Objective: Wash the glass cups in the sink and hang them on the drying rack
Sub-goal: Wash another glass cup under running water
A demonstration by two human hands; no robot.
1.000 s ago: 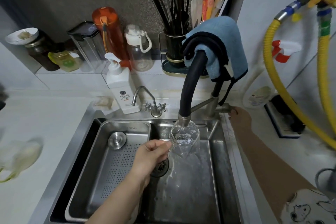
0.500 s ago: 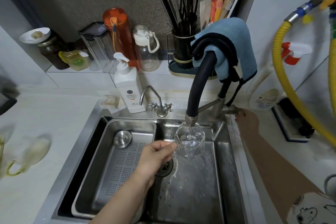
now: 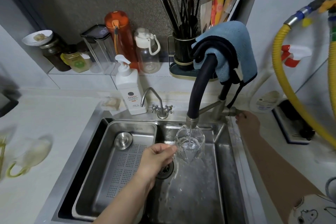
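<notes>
The steel sink is set into the white desk, and a perforated drain tray is seated in its left half. A blue cloth is draped over the black faucet hose at the far right. 1 soap bottle stands at the far rim. The glass cup is held under the spout, over the drain, pinched at its handle by the left hand. The faucet lever is touched by the right hand; its fingers are hidden, so the grip cannot be told.
</notes>
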